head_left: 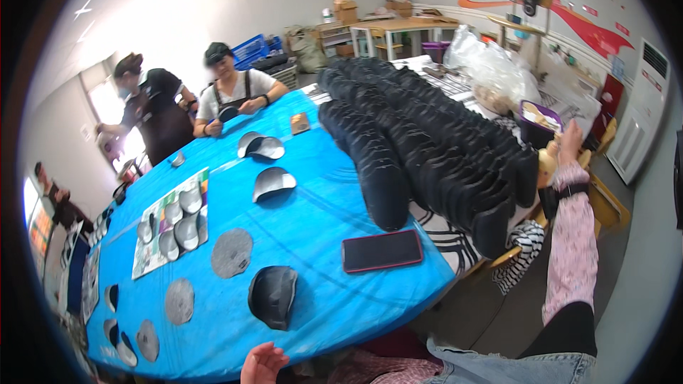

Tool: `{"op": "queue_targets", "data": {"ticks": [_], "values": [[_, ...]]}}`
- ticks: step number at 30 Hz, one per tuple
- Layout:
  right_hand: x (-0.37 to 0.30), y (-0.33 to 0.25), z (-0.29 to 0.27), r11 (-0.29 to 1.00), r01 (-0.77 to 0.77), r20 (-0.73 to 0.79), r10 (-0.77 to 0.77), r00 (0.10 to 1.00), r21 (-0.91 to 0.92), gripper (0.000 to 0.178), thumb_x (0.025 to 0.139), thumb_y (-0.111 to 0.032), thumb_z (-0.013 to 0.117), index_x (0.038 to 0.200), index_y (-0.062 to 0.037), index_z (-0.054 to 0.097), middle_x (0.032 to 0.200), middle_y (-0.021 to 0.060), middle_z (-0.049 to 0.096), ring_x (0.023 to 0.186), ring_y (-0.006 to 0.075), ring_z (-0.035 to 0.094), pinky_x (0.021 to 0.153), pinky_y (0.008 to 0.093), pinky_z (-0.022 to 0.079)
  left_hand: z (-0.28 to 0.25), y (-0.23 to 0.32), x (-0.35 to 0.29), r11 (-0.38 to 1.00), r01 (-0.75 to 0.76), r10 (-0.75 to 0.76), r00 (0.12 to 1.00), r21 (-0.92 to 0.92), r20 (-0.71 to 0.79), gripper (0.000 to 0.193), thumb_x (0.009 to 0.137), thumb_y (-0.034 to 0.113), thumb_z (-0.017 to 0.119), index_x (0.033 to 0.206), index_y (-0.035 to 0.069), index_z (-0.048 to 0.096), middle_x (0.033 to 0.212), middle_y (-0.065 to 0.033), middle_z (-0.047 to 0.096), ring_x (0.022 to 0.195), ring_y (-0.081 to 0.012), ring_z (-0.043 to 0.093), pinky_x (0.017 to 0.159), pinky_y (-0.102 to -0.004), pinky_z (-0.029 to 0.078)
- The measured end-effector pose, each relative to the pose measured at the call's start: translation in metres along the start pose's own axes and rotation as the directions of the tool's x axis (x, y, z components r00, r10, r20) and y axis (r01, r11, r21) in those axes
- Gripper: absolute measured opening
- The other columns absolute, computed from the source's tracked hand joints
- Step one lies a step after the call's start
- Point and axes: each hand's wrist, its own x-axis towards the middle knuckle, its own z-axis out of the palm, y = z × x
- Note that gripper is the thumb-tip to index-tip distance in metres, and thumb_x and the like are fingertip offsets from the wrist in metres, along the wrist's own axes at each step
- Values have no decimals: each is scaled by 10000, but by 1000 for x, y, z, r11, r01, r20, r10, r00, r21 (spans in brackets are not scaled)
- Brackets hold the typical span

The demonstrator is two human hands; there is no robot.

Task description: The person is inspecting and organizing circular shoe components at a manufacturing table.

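Observation:
My left hand (263, 364) is raised at the front edge of the blue-covered table (320, 206), fingers loosely curled and apart, with nothing in it. The nearest thing to it is a black curved, cup-like shell (274, 297). My right arm, in a pink sleeve with a black wrist band, stretches far to the right. My right hand (570, 144) is beside a purple-rimmed basket (530, 133) holding pale items, close to a yellowish bottle-like thing (547, 163). Its fingers are too small and blurred to show whether they hold anything.
Long rows of nested black curved pads (427, 142) cover the table's right part. A phone (382, 251), grey round pieces (232, 252) and silvery shells (274, 183) lie on the blue cover. Two people (231, 85) work across the table. Clear plastic bags (491, 64) stand behind the pads.

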Motion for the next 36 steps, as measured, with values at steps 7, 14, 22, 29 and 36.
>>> {"op": "queue_targets", "data": {"ticks": [7, 14, 22, 29, 36], "values": [[-298, -223, -48, 703, 217, 596, -697, 398, 677, 490, 989, -414, 338, 1176, 0, 520, 1172, 132, 532, 1041, 201, 495, 940, 326, 376, 68, 38, 10, 986, -112, 88, 978, 122, 187, 584, 980, 420, 282, 1345, -16, 414, 1284, -213, 523, 1231, -313, 481, 1062, -434, 338], [-533, -251, -103, 539, -203, 517, -842, -155, 818, 942, 834, -595, 528, 1445, 34, 183, 1492, 263, 177, 1384, 412, 180, 1099, 497, 178, 137, 56, 47, 846, -505, 531, 827, -171, 186, 725, 967, 553, 163, 1487, 56, 71, 1542, -167, 102, 1433, -268, 94, 1154, -417, 51], [-560, -256, -93, 448, -652, 667, -735, 121, 612, 849, 914, -595, 303, 1429, 66, 163, 1447, 331, 187, 1371, 412, 202, 1118, 489, 145, 160, 26, -7, 781, -624, 572, 724, 11, 385, 790, 951, 566, 263, 1491, 73, -38, 1551, -144, -110, 1431, -261, -98, 1123, -427, -67], [-565, -264, -127, 349, -268, 405, -893, 194, 898, 612, 977, -453, 248, 1294, 32, 444, 1328, 273, 449, 1274, 362, 418, 1099, 496, 216, 141, 79, 14, 510, -850, 860, 500, -134, 102, 774, 956, 586, 162, 1487, 57, -33, 1555, -128, -92, 1433, -269, -88, 1128, -425, -58], [-532, -296, -54, 401, -523, 587, -768, 255, 752, 702, 950, -553, 253, 1407, -23, 316, 1457, 223, 300, 1371, 364, 264, 1139, 504, 114, 161, 6, 4, 555, -804, 722, 594, 215, 355, 709, 975, 494, 222, 1485, 26, 65, 1556, -151, -15, 1440, -286, -23, 1138, -441, -2]]}}
